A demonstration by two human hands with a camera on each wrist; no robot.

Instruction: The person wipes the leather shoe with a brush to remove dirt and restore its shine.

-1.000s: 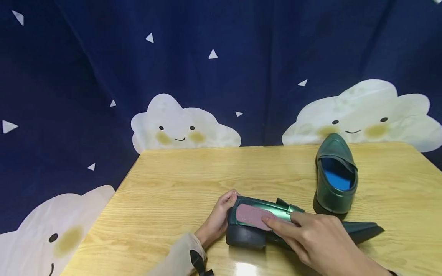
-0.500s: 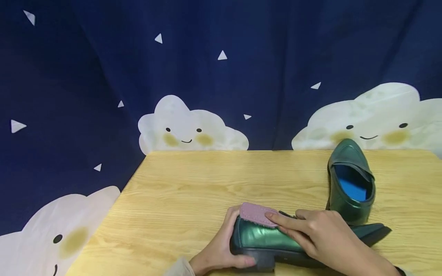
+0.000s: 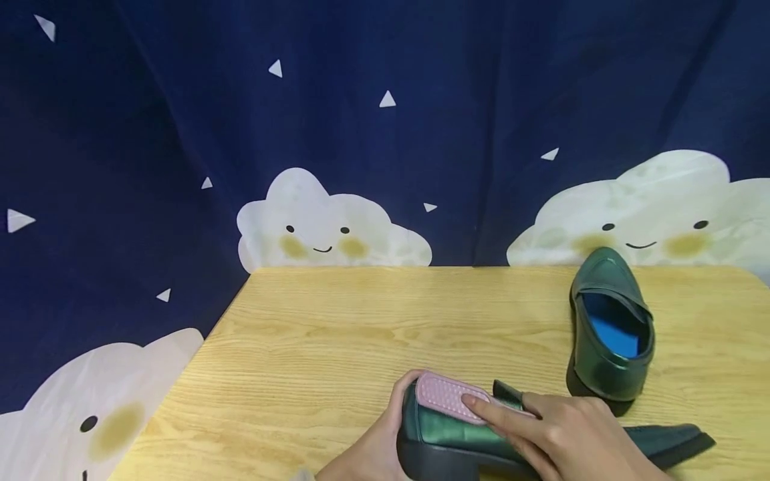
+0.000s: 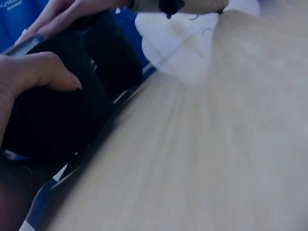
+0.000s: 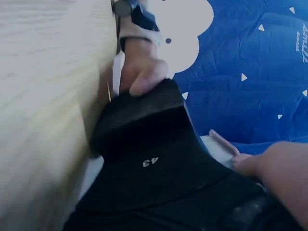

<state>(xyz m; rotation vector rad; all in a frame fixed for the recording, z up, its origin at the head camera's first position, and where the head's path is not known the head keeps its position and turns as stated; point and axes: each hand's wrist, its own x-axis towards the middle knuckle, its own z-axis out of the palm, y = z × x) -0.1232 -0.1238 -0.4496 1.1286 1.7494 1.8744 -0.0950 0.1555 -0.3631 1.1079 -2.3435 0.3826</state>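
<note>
Our left hand [image 3: 380, 446] grips the green shoe [image 3: 460, 431] by its heel [image 3: 434, 461], while our right hand [image 3: 568, 431] holds a pink brush [image 3: 444, 394] along its upper side. Toward the table's [image 3: 301, 347] near edge, the glossy shoe looks firm, moderately light, perhaps slippery; the blocky heel seems our surest hold.

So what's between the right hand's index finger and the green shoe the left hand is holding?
A pink brush: the head view shows the index finger of the right hand lying on it, the green shoe beneath.
</note>
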